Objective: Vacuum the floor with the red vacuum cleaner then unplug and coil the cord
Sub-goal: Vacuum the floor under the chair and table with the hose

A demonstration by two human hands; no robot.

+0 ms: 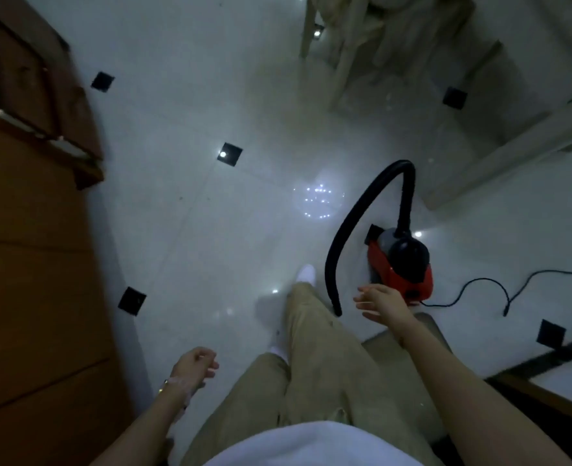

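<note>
While I stand on the glossy white floor (194, 213), my right hand (380, 302) is stretched out at lower right of centre, fingers spread and holding nothing, just beside the free end of the black hose (345, 227) but apart from it. The red vacuum cleaner (402, 267) sits on the floor right of centre, its hose arching up and back down, its cord (483, 280) snaking off toward the right edge. My left hand (194, 364) hangs loosely curled and empty at lower centre-left, near a wooden cabinet (26, 264).
</note>
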